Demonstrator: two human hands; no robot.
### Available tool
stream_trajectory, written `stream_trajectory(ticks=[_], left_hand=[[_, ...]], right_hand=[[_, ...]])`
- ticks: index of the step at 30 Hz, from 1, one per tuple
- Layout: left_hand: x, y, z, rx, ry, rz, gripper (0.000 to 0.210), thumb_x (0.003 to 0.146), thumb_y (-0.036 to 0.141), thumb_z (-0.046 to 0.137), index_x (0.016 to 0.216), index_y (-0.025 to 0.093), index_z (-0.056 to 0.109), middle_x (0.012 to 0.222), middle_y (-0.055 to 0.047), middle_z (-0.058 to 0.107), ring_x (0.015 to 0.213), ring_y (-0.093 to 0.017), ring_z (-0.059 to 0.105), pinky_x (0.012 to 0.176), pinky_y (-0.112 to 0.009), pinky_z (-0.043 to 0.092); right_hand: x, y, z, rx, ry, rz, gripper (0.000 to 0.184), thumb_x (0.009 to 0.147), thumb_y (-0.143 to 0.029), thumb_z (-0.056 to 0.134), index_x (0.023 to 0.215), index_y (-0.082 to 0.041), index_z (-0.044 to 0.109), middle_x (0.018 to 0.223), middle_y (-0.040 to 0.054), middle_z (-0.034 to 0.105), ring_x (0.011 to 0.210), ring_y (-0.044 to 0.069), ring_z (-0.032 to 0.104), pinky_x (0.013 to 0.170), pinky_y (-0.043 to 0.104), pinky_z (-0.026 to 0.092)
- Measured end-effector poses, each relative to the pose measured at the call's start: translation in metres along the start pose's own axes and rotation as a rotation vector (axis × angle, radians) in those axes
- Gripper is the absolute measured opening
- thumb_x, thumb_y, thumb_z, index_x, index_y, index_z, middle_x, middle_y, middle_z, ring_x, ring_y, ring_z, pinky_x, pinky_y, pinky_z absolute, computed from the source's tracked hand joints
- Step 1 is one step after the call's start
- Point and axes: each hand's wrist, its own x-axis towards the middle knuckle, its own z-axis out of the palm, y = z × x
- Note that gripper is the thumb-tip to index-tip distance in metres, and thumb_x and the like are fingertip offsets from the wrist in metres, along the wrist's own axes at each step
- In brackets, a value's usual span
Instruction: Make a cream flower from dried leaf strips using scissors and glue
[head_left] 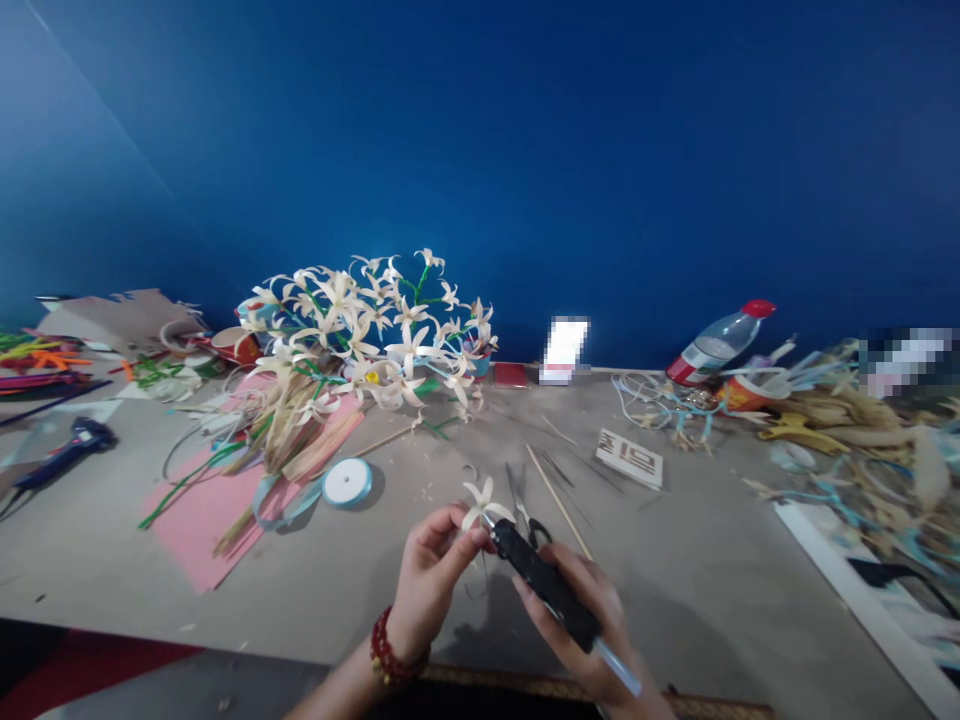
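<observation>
Between the thumb and fingers of my left hand (431, 575) is a small cream flower (484, 500) with narrow, spread petals. My right hand (585, 615) grips a black hot glue gun (544, 578), and a clear glue stick (619, 668) juts from its back end. The gun's metal nozzle points into the middle of the flower; whether it touches cannot be made out. Just beyond the gun, scissors (521, 490) with black handles lie on the table, partly hidden by it. A thin wooden stick (555, 490) rests beside them.
A bunch of similar flowers (409, 345) on green stems stands at the back. Nearer are a ribbon spool (347, 482) and pink paper (202, 520). Another glue gun (64, 455) lies left. At right are a small card (630, 458), a bottle (716, 345) and heaped dried husks (862, 430).
</observation>
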Motion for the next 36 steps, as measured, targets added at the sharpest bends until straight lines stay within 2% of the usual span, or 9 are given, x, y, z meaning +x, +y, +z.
stream_trajectory(ticks=[12,19,24,27,31,36], left_hand=[[0.0,0.001,0.0,-0.008,0.007,-0.003,0.021,0.083,0.031,0.075,0.072,0.015,0.066,0.073,-0.001,0.066,0.071,-0.014,0.061,0.071,-0.022,0.048],[0.001,0.0,0.0,-0.014,-0.014,0.006,0.02,0.084,0.03,0.074,0.072,0.016,0.066,0.073,-0.001,0.067,0.072,-0.013,0.06,0.071,-0.022,0.047],[-0.001,-0.003,-0.003,-0.016,-0.03,0.013,0.019,0.086,0.027,0.072,0.073,0.015,0.066,0.073,-0.001,0.066,0.072,-0.014,0.06,0.072,-0.023,0.046],[-0.002,-0.002,-0.003,-0.027,-0.042,0.017,0.018,0.087,0.026,0.071,0.073,0.016,0.065,0.073,-0.001,0.066,0.073,-0.014,0.059,0.074,-0.024,0.046],[-0.001,-0.002,-0.002,-0.026,-0.043,0.02,0.018,0.088,0.026,0.071,0.073,0.016,0.065,0.073,-0.001,0.067,0.073,-0.014,0.058,0.075,-0.025,0.045],[-0.002,-0.004,-0.007,-0.06,-0.02,0.006,0.015,0.085,0.027,0.074,0.075,0.017,0.067,0.071,-0.002,0.067,0.072,-0.015,0.059,0.074,-0.026,0.045]], right_hand=[[0.002,-0.002,-0.003,0.005,-0.009,-0.043,0.006,0.085,-0.022,0.055,0.087,-0.024,0.06,0.06,0.0002,0.063,0.049,0.017,0.06,0.049,0.024,0.048],[0.003,-0.002,-0.004,-0.034,-0.018,-0.103,0.01,0.086,-0.02,0.053,0.093,-0.024,0.058,0.063,0.001,0.065,0.051,0.017,0.061,0.051,0.024,0.049],[0.001,0.003,-0.002,-0.046,-0.011,-0.087,0.01,0.087,-0.022,0.053,0.097,-0.024,0.057,0.066,0.0015,0.067,0.054,0.018,0.064,0.052,0.024,0.051],[-0.004,0.012,0.001,-0.02,0.007,-0.054,0.012,0.088,-0.024,0.057,0.099,-0.024,0.058,0.069,0.0015,0.068,0.054,0.017,0.065,0.05,0.023,0.051],[-0.011,0.024,0.005,0.055,-0.019,0.075,0.008,0.089,-0.029,0.062,0.093,-0.024,0.057,0.064,-0.002,0.066,0.05,0.014,0.063,0.052,0.021,0.051],[-0.013,0.036,0.006,0.033,0.083,0.21,0.018,0.092,-0.039,0.061,0.099,-0.023,0.058,0.066,-0.0004,0.07,0.054,0.016,0.066,0.054,0.022,0.053]])
